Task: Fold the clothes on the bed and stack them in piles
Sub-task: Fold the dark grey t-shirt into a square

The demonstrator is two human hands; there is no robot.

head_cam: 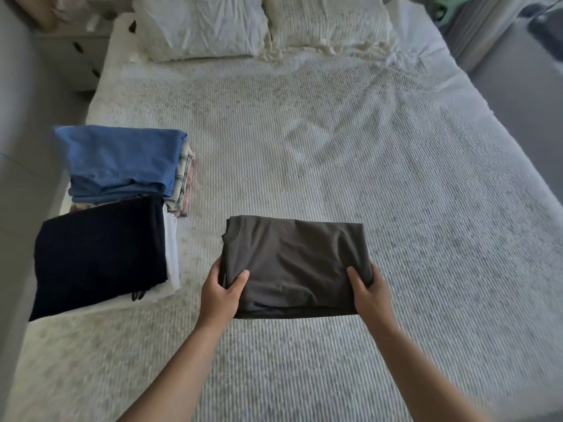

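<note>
Left hand [221, 292] and right hand [367, 289] fingers clamp folded grey garment [292, 263], seemingly above bed [335, 132]

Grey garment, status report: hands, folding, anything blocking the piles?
Left hand and right hand grip the folded grey garment. Two piles to the left, blue-topped and navy-topped. Nothing between.

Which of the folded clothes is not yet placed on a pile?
The grey garment, gripped by left hand and right hand. The blue garment and black garment top piles.
</note>
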